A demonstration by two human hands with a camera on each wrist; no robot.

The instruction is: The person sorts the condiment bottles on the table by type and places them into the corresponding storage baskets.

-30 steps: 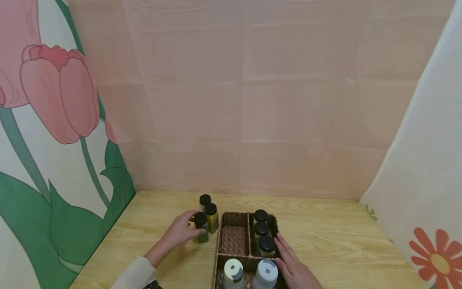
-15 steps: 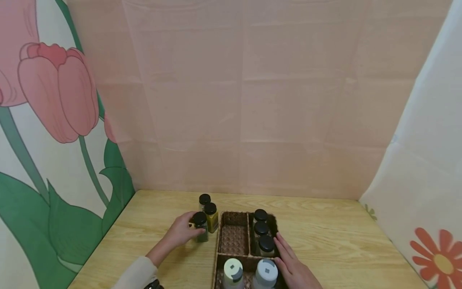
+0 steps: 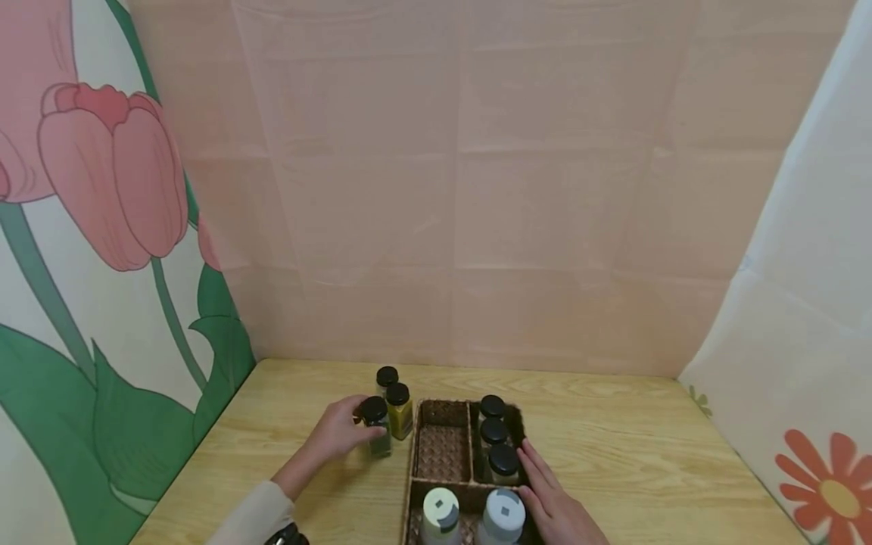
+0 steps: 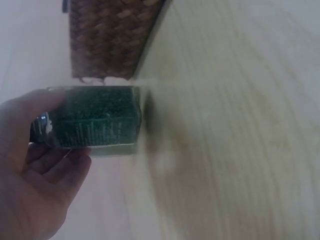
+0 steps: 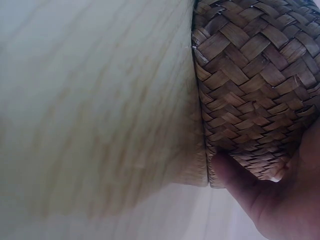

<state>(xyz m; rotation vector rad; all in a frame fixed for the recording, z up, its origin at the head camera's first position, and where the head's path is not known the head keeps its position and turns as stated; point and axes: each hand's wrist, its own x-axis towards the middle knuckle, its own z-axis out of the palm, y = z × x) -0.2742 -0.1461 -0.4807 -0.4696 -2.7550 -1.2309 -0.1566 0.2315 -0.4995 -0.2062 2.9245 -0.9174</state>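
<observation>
My left hand (image 3: 341, 433) pinches a glass spice jar (image 3: 379, 442) between thumb and fingers, near its black lid. In the left wrist view the jar (image 4: 97, 117) shows dark green flakes and a printed label, with its base just off the wood surface. A jar with yellow contents (image 3: 400, 418) and another black-lidded jar (image 3: 387, 376) stand right behind it. The woven basket (image 3: 412, 454) is to the right. My right hand (image 3: 559, 509) rests along the basket's right side with fingers stretched out; its thumb or finger (image 5: 235, 180) lies against the weave (image 5: 250, 75) in the right wrist view.
Inside the basket, the back right compartment holds a row of black-lidded jars (image 3: 503, 459). Two white-capped bottles (image 3: 440, 506) stand in the front compartment. The back left compartment shows its bare woven floor (image 3: 441, 454). A pink cloth (image 3: 456, 227) hangs behind the table (image 3: 613, 439).
The green-filled jar in my left hand has shifted slightly left and up, away from the yellow jar. My right hand stays in place on the basket.
</observation>
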